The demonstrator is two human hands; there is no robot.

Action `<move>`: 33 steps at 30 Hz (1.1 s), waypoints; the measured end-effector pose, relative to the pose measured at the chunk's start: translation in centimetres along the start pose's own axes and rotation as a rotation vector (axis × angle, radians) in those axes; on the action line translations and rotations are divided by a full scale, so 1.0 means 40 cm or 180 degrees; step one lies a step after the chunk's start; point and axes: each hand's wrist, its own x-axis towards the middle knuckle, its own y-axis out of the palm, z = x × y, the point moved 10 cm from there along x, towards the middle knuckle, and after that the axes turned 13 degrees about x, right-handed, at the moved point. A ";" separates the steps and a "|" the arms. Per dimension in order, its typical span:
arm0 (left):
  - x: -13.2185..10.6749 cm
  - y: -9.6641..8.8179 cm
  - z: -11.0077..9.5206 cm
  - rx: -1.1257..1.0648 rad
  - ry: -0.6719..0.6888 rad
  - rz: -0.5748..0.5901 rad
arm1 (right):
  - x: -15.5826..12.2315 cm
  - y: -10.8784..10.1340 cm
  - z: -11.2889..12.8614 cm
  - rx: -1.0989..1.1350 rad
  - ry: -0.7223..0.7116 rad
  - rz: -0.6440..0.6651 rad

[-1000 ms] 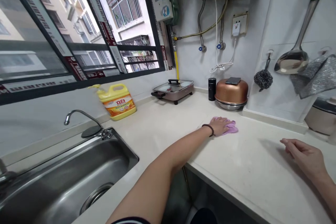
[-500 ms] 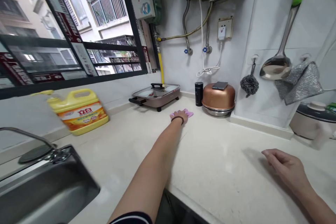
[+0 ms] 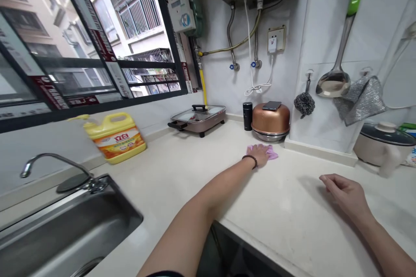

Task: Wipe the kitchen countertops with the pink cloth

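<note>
My left hand [image 3: 261, 154] reaches far across the pale countertop [image 3: 286, 207] and presses flat on a pink cloth [image 3: 272, 152], just in front of the copper pot [image 3: 271, 120]. A dark bead bracelet circles that wrist. My right hand [image 3: 344, 192] rests on the counter at the right, fingers loosely curled and holding nothing.
A steel sink [image 3: 61, 229] with a tap [image 3: 48, 160] lies at the left. A yellow detergent jug [image 3: 115, 137], an electric grill pan [image 3: 199, 117] and a black flask [image 3: 247, 116] stand along the back. A ladle [image 3: 338, 75], scrubber [image 3: 304, 103] and silver cloth [image 3: 359, 100] hang on the wall. A white cooker [image 3: 381, 142] sits far right.
My left hand has slid the pink cloth from near the grill pan to the right, toward the copper pot. The right hand has stayed about where it was.
</note>
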 end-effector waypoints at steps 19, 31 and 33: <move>-0.333 -0.029 -0.406 -0.0208 0.1544 -0.0137 | 0.016 -0.068 -0.054 -0.0060 -0.0022 -0.0122; -0.310 0.019 0.283 -0.0034 -0.0699 0.0183 | 0.020 -0.057 -0.038 -0.0078 0.0083 -0.0137; -0.314 0.018 0.273 -0.0006 -0.0755 0.0107 | 0.025 -0.049 -0.041 -0.0076 0.0069 -0.0108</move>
